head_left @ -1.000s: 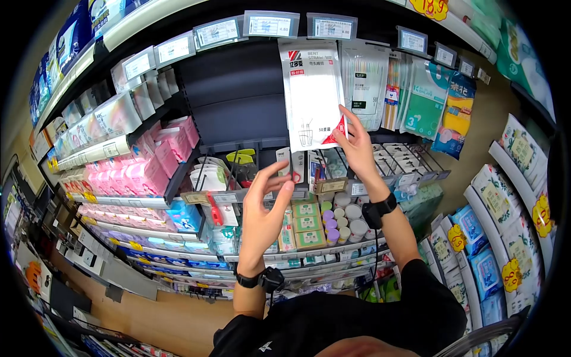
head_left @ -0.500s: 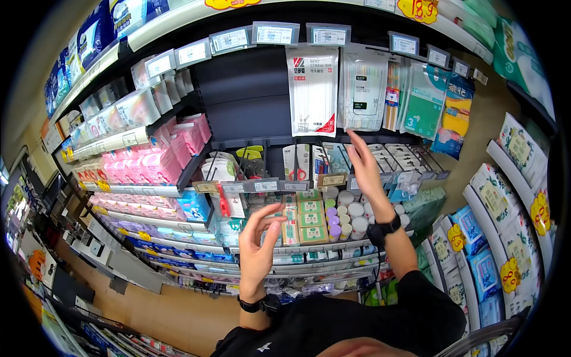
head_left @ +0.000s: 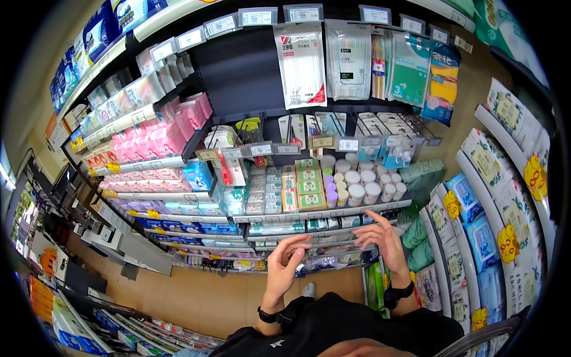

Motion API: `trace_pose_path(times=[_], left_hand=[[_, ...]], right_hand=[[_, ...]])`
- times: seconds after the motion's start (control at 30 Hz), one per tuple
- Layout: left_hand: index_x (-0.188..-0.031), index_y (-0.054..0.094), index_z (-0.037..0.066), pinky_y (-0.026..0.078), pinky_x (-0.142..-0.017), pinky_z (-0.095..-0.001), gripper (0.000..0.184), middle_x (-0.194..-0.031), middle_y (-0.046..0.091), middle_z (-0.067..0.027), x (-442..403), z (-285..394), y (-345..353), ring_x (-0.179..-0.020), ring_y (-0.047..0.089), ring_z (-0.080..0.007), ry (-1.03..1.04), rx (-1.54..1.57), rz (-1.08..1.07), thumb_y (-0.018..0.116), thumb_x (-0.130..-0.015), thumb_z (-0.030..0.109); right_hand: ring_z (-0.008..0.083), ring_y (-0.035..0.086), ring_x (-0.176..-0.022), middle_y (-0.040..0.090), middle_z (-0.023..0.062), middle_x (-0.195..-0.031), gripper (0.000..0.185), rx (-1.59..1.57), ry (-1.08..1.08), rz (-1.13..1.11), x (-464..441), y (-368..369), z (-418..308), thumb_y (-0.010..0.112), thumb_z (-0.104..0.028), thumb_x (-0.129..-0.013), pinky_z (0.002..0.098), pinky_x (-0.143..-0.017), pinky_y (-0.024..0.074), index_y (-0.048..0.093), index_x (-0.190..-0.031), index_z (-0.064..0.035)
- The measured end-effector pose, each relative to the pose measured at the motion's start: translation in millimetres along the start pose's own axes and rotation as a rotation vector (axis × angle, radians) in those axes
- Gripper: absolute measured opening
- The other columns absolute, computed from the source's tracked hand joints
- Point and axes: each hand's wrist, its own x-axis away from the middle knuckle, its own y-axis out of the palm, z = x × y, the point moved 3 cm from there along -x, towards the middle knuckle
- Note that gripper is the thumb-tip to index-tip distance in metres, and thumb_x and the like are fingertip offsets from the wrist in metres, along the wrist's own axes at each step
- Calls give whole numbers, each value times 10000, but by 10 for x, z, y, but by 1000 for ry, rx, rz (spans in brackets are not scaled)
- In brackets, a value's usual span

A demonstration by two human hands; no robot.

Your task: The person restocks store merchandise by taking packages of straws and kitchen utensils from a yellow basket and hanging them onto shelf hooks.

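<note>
My left hand [head_left: 284,266] is raised in front of the lower shelves, fingers curved and thumb apart, with nothing in it. To its right, my right hand [head_left: 383,241] hovers before the shelf edge below the round tubs [head_left: 357,193], its fingers spread and holding nothing. Neither hand touches the goods. Above the hands stand boxes in green and tan [head_left: 309,183] beside the white and purple-lidded tubs. Higher up hang a white pack of bent straws [head_left: 300,65] and a clear pack of coloured straws [head_left: 349,62].
Pink packs [head_left: 163,140] fill shelves on the left. Scissors and small tools hang on hooks with price tags [head_left: 260,149]. At the right, shelves hold floral tissue packs [head_left: 485,157] and blue wipes packs [head_left: 482,241]. Tan floor [head_left: 196,297] shows below.
My right hand has come down from beside the hanging straw packs to below the tubs. My left hand has shifted right and lower in view. The camera view has also shifted.
</note>
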Motion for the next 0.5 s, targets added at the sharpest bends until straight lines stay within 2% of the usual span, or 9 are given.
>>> trace_pose_path(times=[0.13, 0.2, 0.23, 0.27, 0.37, 0.47, 0.5], left_hand=[[-1291, 577, -58, 471, -994, -316, 308, -1266, 662, -172, 519, -67, 37, -1119, 650, -186, -13, 9, 39, 574, -990, 5], [-1284, 581, -60, 477, -974, -309, 297, -1256, 669, -172, 787, -53, 75, -1110, 657, -191, -21, 0, 64, 564, -1000, 23], [-1260, 590, -58, 497, -902, -309, 322, -1242, 670, -194, 921, -32, 97, -1071, 683, -223, -28, -50, 93, 551, -1022, 155], [-1260, 590, -58, 497, -902, -309, 322, -1242, 670, -194, 1046, -68, 108, -1071, 683, -223, -29, -40, 90, 551, -1022, 155], [-1246, 591, -69, 497, -894, -324, 366, -1223, 667, -219, 1419, -133, 144, -1028, 687, -233, -52, 34, 136, 502, -1042, 222], [-1252, 587, -70, 493, -896, -325, 369, -1226, 666, -221, 1653, -47, 277, -1036, 683, -232, -95, 57, 104, 511, -1037, 220], [-1261, 584, -70, 489, -897, -322, 377, -1229, 666, -217, 1720, -20, 302, -1043, 679, -225, -90, 39, 89, 519, -1031, 222]], right_hand=[[245, 682, -971, 664, 222, -1195, 688, 1, 49, 83, 543, 60, 61, 298, -508, -1090, 343, -802, 539, 302, -1536, 16], [241, 677, -976, 664, 219, -1196, 611, -44, 84, 60, 799, 148, 65, 343, -429, -1100, 343, -807, 537, 301, -1541, -9], [237, 672, -987, 663, 216, -1197, 544, -43, 86, 49, 908, 202, 25, 381, -313, -1098, 341, -823, 533, 293, -1546, -17], [229, 669, -993, 664, 212, -1197, 516, -82, 78, 28, 1012, 259, -10, 407, -203, -1078, 334, -839, 528, 294, -1545, -14], [222, 669, -986, 666, 205, -1193, 527, -16, 131, 15, 1308, 407, -144, 439, -174, -1064, 328, -845, 526, 293, -1545, -17], [203, 670, -963, 668, 198, -1190, 540, -37, 130, 35, 1648, 525, -212, 476, -188, -1057, 312, -826, 525, 308, -1543, -24], [208, 674, -922, 670, 205, -1163, 569, -20, 120, 35, 1741, 541, -242, 480, -278, -1062, 309, -785, 528, 312, -1534, -9]])
